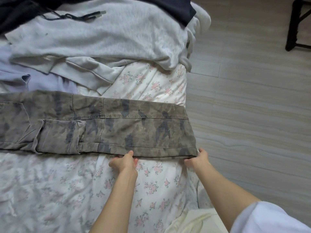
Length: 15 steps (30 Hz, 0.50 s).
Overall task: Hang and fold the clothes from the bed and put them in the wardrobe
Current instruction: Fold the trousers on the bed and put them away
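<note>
Camo trousers (107, 126) lying flat across bed (50, 190); left hand (124, 163) pinching their near edge; right hand (198, 158) pinching near right hem corner; grey sweatshirt (101, 39) lying farther back.

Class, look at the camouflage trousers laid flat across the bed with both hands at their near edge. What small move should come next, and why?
Probably lift the leg end and fold it over toward the waist. The trousers already lie flat, legs stacked, and the left hand and right hand both pinch the near edge close to the hem, so the grip looks ready for a fold.
</note>
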Tool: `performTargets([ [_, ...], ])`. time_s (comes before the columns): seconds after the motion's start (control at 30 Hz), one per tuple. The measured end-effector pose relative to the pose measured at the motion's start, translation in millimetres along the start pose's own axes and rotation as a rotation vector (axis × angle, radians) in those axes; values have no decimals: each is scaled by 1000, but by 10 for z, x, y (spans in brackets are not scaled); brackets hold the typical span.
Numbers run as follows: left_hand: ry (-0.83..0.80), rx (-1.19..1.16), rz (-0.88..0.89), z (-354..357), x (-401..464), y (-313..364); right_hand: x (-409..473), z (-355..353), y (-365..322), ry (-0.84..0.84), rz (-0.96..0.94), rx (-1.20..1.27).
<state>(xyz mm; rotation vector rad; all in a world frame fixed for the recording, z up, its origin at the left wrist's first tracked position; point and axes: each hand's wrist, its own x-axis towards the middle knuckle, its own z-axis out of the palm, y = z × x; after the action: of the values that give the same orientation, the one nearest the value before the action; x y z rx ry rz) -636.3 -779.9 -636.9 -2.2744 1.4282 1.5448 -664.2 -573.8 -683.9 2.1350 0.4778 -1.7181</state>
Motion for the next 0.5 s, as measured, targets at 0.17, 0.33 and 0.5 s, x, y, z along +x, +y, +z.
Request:
performTargets([
  [0.17,30,217,115,-68,-317,91,-381,165,-155,56,-360,-59],
  [0.33,-345,530,757,-217,-696,126,-1093,266,-39,-83,-1059,-581],
  [0.5,-941,-46,359,-312,-1079,640,-1744,289,470,-589,-1583,-1172],
])
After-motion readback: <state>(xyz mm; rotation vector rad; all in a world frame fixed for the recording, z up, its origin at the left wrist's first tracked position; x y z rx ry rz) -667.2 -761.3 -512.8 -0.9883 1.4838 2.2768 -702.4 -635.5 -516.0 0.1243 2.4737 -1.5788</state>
